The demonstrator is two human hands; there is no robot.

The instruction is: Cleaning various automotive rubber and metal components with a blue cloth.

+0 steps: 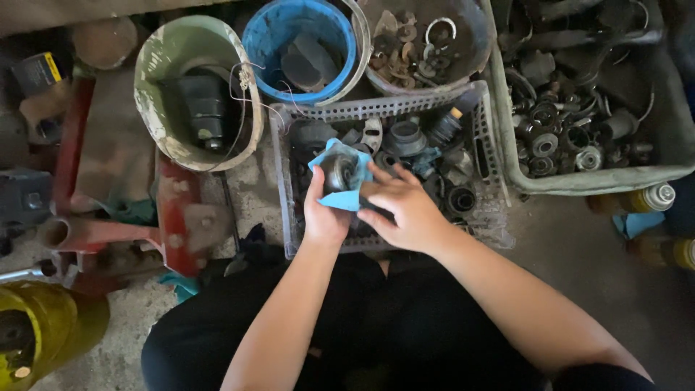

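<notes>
My left hand (323, 213) holds a round dark metal part (338, 172) wrapped in a light blue cloth (346, 199), just above a grey slotted plastic basket (286, 210). My right hand (405, 206) lies against the cloth and the part from the right, fingers curled around a dark piece. The basket below holds several greasy black and grey mechanical parts.
A pale green bucket (156, 108) with a black part, a blue bucket (264, 65) and a grey bowl of rings (474, 54) stand behind the basket. A grey tub of parts (677, 137) is at right, red metal frame (174, 210) at left, yellow object (54, 326) bottom left.
</notes>
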